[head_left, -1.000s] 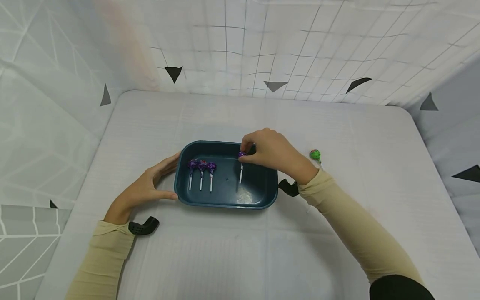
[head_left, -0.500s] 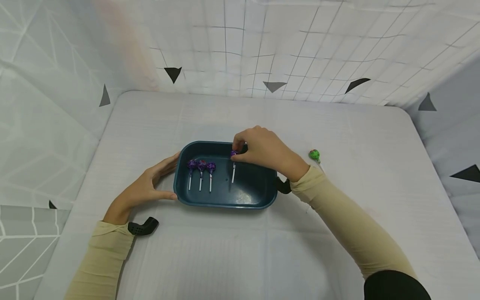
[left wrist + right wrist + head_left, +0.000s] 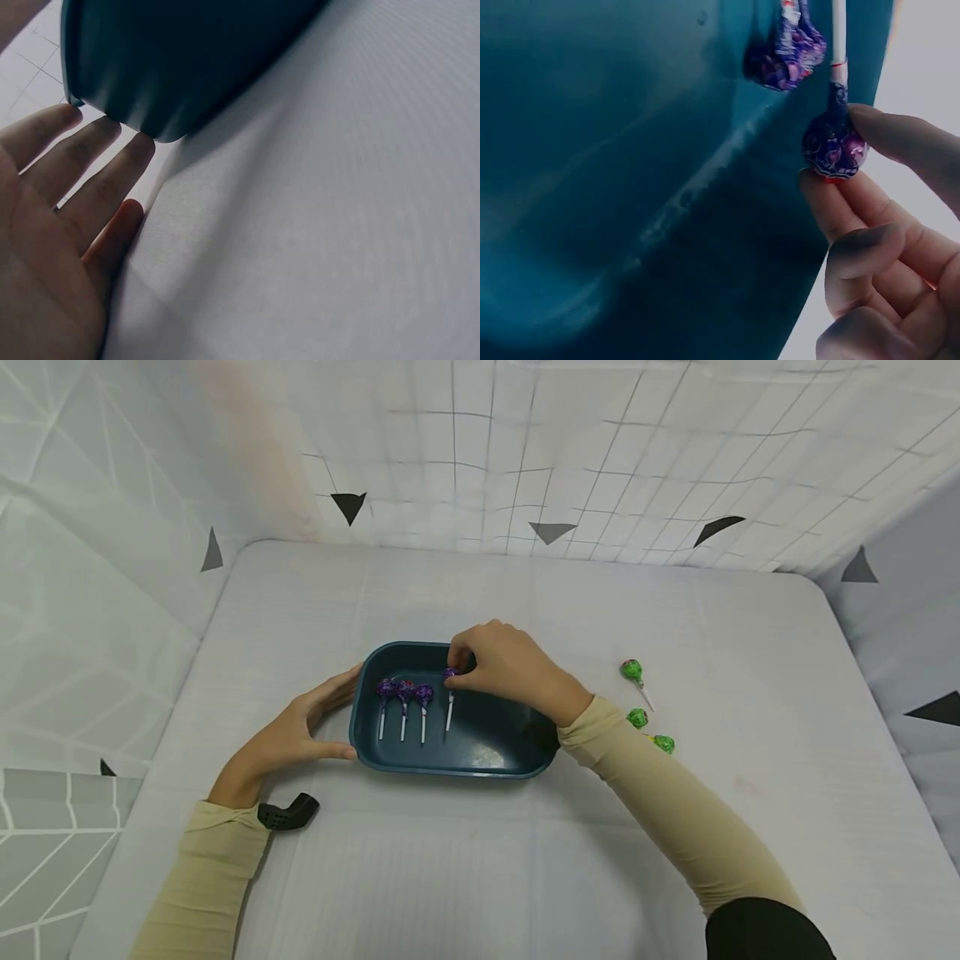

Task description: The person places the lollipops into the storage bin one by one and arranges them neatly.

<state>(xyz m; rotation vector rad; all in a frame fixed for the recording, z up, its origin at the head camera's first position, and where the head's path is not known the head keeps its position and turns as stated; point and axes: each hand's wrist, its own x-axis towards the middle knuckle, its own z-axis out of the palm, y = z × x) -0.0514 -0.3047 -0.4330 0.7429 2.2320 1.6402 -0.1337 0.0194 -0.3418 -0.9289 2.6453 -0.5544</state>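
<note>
A dark teal tray (image 3: 491,727) stands on the table. Inside its left half, three purple-wrapped lollipops (image 3: 405,692) lie side by side, heads toward the far edge and white sticks toward me. My right hand (image 3: 513,667) reaches into the tray and pinches another purple lollipop (image 3: 834,146) by its wrapped head between thumb and fingers, its stick pointing toward me, just right of the row. At the tray's left end, my left hand (image 3: 300,731) rests its straight fingers (image 3: 97,176) against the outer wall, with the thumb by the near left corner.
Right of the tray, partly behind the right forearm, three green-wrapped lollipops lie on the white-covered table (image 3: 420,868): a far one (image 3: 632,670), a middle one (image 3: 637,718) and a near one (image 3: 663,743). A pale patterned curtain (image 3: 562,452) hangs behind the table.
My right hand has moved left with the pinched lollipop, closer to the row. Two more green lollipops now show from behind the forearm. The left hand and tray have stayed put.
</note>
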